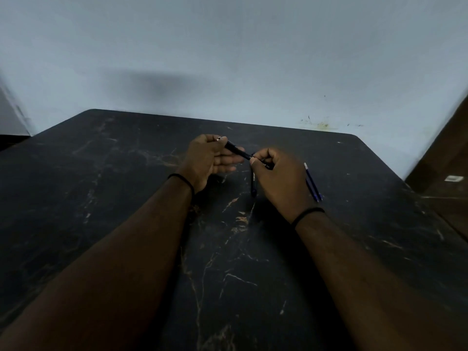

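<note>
Black pen [238, 150]: held in the air above the table, slanting from upper left down to lower right, spanning the gap between both hands.
Left hand [210, 160]: thumb and forefinger pinch the pen's shiny-tipped end; the other fingers lie loose beneath the barrel.
Right hand [278, 178]: fingers curled round the pen's lower end.
Table [126, 173]: dark marble with pale veins, against a pale wall [228, 59].
White-tipped blue pen [312, 182]: lying on the table just right of the right hand.
Dark pen [253, 184]: on the table, partly hidden by the right hand.
</note>
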A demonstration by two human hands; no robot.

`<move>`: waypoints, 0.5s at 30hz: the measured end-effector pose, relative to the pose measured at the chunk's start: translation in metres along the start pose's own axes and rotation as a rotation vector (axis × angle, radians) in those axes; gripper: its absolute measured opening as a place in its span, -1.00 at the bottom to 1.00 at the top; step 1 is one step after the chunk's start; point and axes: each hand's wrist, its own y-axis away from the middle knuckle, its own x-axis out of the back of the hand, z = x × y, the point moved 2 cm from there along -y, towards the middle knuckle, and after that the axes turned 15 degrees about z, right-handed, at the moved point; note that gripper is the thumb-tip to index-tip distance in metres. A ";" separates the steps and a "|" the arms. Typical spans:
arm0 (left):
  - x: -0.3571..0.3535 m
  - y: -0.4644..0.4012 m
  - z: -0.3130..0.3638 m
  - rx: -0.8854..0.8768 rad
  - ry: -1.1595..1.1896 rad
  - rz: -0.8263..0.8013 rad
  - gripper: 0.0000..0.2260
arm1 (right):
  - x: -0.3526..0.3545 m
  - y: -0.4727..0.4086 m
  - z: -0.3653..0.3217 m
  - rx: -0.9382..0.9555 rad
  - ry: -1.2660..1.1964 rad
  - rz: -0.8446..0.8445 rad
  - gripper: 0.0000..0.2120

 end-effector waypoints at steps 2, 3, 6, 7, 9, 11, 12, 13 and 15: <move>-0.001 0.001 0.000 0.002 -0.012 0.015 -0.73 | 0.001 -0.001 0.000 -0.004 -0.001 0.007 -0.90; -0.001 0.002 0.000 0.004 -0.016 0.052 -0.66 | 0.001 -0.001 0.000 -0.002 -0.006 0.007 -0.89; 0.000 0.001 -0.001 -0.035 -0.063 0.201 -0.59 | -0.001 -0.001 0.001 0.039 0.056 -0.003 -0.91; 0.000 0.001 -0.002 -0.058 -0.094 0.250 -0.61 | -0.001 -0.001 0.001 0.068 0.089 -0.002 -0.94; -0.002 -0.001 -0.003 -0.088 -0.149 0.318 -0.65 | -0.002 -0.003 0.001 0.158 0.141 0.007 -0.96; -0.001 -0.001 -0.005 -0.081 -0.150 0.323 -0.71 | -0.002 -0.003 0.000 0.238 0.171 0.018 -0.94; 0.000 -0.002 -0.005 -0.070 -0.123 0.299 -0.74 | -0.002 -0.003 0.000 0.238 0.176 0.017 -0.96; 0.001 -0.003 -0.005 -0.057 -0.079 0.258 -0.78 | -0.002 -0.003 0.000 0.211 0.170 0.010 -0.97; 0.003 -0.005 -0.004 -0.027 0.005 0.152 -0.84 | -0.004 -0.002 0.002 0.105 0.118 -0.016 -0.90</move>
